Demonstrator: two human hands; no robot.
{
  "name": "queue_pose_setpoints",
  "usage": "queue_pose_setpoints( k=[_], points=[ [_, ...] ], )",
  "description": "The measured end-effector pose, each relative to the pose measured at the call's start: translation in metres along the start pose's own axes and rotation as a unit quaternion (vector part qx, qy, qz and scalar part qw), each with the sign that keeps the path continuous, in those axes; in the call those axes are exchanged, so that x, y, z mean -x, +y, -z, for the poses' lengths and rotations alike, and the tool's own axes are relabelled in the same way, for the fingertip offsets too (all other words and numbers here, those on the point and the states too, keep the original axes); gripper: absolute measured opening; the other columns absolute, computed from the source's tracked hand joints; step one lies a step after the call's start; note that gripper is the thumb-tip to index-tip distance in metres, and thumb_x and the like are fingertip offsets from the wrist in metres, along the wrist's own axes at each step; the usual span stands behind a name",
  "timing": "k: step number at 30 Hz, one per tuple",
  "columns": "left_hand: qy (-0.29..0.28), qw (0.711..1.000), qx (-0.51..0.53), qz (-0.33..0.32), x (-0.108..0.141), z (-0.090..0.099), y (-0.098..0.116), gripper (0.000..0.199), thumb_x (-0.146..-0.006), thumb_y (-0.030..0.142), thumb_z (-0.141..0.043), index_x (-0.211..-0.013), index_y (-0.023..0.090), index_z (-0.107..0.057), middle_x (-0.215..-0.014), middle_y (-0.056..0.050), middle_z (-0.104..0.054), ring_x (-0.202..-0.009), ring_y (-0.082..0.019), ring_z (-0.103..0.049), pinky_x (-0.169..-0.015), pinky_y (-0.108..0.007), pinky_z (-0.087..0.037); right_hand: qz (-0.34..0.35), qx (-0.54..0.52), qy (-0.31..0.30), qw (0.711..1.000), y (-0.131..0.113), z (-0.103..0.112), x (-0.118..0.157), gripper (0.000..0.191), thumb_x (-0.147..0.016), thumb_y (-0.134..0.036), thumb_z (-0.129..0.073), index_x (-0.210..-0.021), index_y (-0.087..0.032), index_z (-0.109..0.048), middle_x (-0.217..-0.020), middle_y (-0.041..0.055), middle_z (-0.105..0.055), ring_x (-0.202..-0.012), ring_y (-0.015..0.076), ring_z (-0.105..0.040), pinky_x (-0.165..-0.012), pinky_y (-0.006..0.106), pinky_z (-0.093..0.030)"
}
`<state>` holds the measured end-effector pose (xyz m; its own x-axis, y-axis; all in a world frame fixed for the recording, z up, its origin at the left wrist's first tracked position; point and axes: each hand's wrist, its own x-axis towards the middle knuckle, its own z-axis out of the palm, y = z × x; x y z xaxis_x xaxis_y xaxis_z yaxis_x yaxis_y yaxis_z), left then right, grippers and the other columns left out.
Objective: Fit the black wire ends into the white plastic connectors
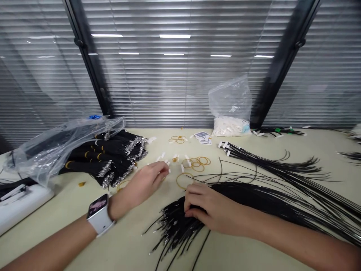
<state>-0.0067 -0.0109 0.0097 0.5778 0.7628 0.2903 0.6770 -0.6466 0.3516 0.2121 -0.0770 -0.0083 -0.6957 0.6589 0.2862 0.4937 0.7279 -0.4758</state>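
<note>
My left hand (148, 178), with a smartwatch on the wrist, is over the middle of the table with its fingers pinched together at a small white connector (169, 171). More white pieces (162, 156) lie just beyond it. My right hand (207, 207) rests on a large bundle of black cables (248, 195), its fingers curled at the near end of the bundle. What those fingers hold, if anything, is hidden. Loose metal-tipped cable ends (175, 226) spread out left of and below my right hand. Yellow rubber bands (200, 162) lie beyond both hands.
Tied black cable bundles (104, 158) lie at the left under a clear plastic bag (64, 139). A white device (25, 207) is at the left edge. At the back stands a bag of white parts (231, 124), near small cards (203, 137). Another cable bundle (267, 165) stretches right.
</note>
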Motion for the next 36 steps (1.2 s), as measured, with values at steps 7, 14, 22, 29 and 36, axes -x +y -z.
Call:
queue_pose_setpoints(
  k=[7, 14, 22, 29, 36],
  points=[
    [-0.032, 0.961, 0.252, 0.111, 0.014, 0.001, 0.019, 0.031, -0.093, 0.035, -0.034, -0.109, 0.019, -0.055, -0.087, -0.005, -0.061, -0.078, -0.015, -0.059, -0.066, -0.026, -0.05, -0.059, -0.012, 0.156, 0.986, 0.007, -0.011, -0.008, 0.012, -0.088, -0.009, -0.041, -0.081, -0.015, -0.048, -0.078, 0.0021, -0.055, -0.071, 0.0115, -0.047, -0.064, 0.024, -0.04],
    [-0.026, 0.881, 0.423, 0.211, 0.014, -0.012, 0.014, 0.037, -0.078, 0.046, -0.061, -0.102, 0.019, -0.056, -0.09, -0.004, -0.063, -0.083, -0.015, -0.061, -0.075, -0.027, -0.05, -0.119, -0.103, 0.227, 0.961, 0.011, -0.009, -0.013, 0.013, -0.09, -0.018, -0.046, -0.084, -0.017, -0.058, -0.075, -0.0015, -0.059, -0.069, 0.0081, -0.052, -0.063, 0.02, -0.039],
    [-0.042, 0.814, 0.517, 0.263, 0.017, -0.012, 0.013, 0.034, -0.072, 0.037, -0.073, -0.098, 0.02, -0.061, -0.102, -0.006, -0.068, -0.094, -0.017, -0.061, -0.088, -0.028, -0.047, -0.159, -0.141, 0.213, 0.954, 0.018, -0.001, -0.012, 0.012, -0.086, -0.018, -0.051, -0.08, -0.018, -0.061, -0.072, -0.0035, -0.061, -0.066, 0.0078, -0.053, -0.061, 0.02, -0.038],
    [-0.04, 0.776, 0.562, 0.284, 0.021, -0.009, 0.014, 0.027, -0.074, 0.035, -0.073, -0.097, 0.023, -0.066, -0.099, 0.002, -0.068, -0.089, -0.01, -0.062, -0.085, -0.02, -0.048, -0.172, -0.074, 0.232, 0.954, 0.024, 0.0, -0.012, 0.015, -0.088, -0.02, -0.045, -0.08, -0.016, -0.056, -0.075, 0.0001, -0.059, -0.07, 0.0106, -0.053, -0.062, 0.023, -0.04],
    [-0.052, 0.761, 0.581, 0.284, 0.021, -0.007, 0.027, 0.023, -0.075, 0.034, -0.072, -0.094, 0.022, -0.066, -0.099, 0.002, -0.07, -0.092, -0.01, -0.062, -0.081, -0.016, -0.048, -0.107, -0.077, 0.256, 0.958, 0.014, -0.006, -0.011, 0.012, -0.081, -0.012, -0.051, -0.084, -0.017, -0.062, -0.078, -0.0005, -0.056, -0.07, 0.0079, -0.052, -0.065, 0.02, -0.042]
  ],
)
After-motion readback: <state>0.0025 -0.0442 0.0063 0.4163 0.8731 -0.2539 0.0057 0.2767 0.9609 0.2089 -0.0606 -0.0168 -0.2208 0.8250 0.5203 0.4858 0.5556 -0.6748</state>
